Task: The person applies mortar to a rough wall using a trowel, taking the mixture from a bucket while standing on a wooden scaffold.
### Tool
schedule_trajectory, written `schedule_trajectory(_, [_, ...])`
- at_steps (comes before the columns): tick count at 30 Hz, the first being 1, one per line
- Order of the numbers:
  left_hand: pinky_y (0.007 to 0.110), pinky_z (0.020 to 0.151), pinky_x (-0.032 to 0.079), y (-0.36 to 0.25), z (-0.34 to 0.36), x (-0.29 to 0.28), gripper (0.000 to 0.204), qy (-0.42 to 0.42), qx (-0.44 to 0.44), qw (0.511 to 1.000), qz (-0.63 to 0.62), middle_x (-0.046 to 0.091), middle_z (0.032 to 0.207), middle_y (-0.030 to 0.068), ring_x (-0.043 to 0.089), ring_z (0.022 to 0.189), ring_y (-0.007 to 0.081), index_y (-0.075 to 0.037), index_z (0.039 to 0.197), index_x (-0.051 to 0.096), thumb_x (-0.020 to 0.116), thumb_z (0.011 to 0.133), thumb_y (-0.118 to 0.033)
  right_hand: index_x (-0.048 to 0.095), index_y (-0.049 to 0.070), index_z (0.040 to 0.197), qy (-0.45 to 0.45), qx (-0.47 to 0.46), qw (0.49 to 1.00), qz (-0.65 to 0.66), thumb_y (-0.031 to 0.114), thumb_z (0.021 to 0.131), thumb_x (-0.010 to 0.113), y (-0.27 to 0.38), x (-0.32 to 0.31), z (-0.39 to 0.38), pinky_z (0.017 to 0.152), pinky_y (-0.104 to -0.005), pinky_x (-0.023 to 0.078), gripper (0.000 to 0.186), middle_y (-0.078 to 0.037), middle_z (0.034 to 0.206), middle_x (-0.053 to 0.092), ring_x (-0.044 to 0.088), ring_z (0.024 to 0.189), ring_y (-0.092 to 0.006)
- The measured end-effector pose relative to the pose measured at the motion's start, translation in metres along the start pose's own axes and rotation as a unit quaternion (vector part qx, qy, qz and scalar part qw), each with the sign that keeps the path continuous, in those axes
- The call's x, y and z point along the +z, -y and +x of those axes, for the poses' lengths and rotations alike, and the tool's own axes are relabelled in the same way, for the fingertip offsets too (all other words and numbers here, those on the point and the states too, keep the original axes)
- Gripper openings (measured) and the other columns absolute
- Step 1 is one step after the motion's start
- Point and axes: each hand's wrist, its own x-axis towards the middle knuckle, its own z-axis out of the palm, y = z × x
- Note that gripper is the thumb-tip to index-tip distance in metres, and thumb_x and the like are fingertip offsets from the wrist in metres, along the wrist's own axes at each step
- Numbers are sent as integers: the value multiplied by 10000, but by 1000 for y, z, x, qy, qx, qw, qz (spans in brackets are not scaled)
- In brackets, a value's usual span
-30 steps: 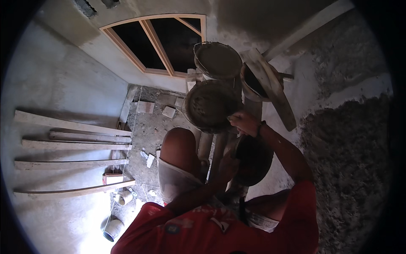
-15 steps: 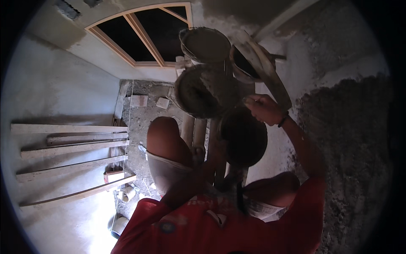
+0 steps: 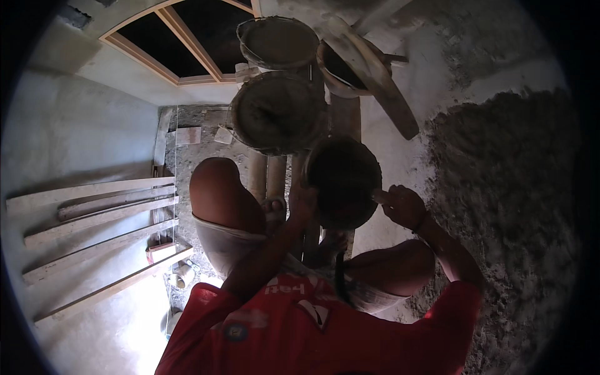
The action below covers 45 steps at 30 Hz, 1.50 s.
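A round dark mortar pan [image 3: 342, 220] is in front of me, between my knees and the buckets. My left hand [image 3: 304, 204] is closed at its left rim, though deep shadow blurs the fingers. At the right rim, my right hand [image 3: 405, 207] is closed, with a pale end pointing into the pan; the kind of thing it grips is hidden. Beyond the pan stands a bucket of grey mortar [image 3: 279, 112]. A second mortar-filled bucket [image 3: 279, 42] is farther back.
A long curved board [image 3: 381, 84] leans across another container [image 3: 337, 69] at far right. Planks [image 3: 257, 175] run under the buckets. Several wooden battens [image 3: 100, 234] project along the left wall. Rough wet plaster [image 3: 500, 206] covers the right wall; a wooden window frame [image 3: 187, 37] is at upper left.
My right hand has come down from above the mortar bucket to the pan's right rim. My left hand has risen to the left rim. The whole view has shifted slightly.
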Motion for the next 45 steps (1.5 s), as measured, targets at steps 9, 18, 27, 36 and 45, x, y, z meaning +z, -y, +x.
schedule_trajectory(9, [437,819,523,-38,-15,-11,473,-26,16,995,95,668,988,237,657,949,365,-3,1121,587,620,698,-210,575,83,1210,-96,21,993,62,146,812,641,10,-98,121,725,-460,529,408,-183,984,646,643,863,-377])
schedule_trajectory(18, [480,860,489,-29,-15,-5,476,-70,53,990,109,640,1011,268,615,988,418,26,1106,580,618,702,-224,628,69,971,-4,-5,990,-144,192,844,553,7,-49,288,748,-503,512,192,-214,835,660,649,848,-376])
schedule_trajectory(27, [443,922,461,-23,-12,-8,527,-18,35,995,94,614,1061,254,586,1038,398,47,1180,539,594,731,-222,664,29,942,81,0,990,119,302,811,609,6,-15,301,730,-457,516,307,-197,803,672,662,785,-364])
schedule_trajectory(36, [518,927,445,-5,-5,-2,693,-21,99,986,134,605,1116,258,571,1070,429,-67,1378,414,587,750,-305,660,51,933,178,141,886,404,273,860,618,28,-12,294,407,-297,447,237,-46,592,562,541,460,-122])
schedule_trajectory(45, [415,881,483,-38,-15,-21,519,26,37,999,6,635,1013,223,613,971,365,49,1217,515,581,753,-174,595,59,1158,171,154,831,506,246,923,580,25,-13,259,430,-230,396,300,16,657,515,465,494,-46])
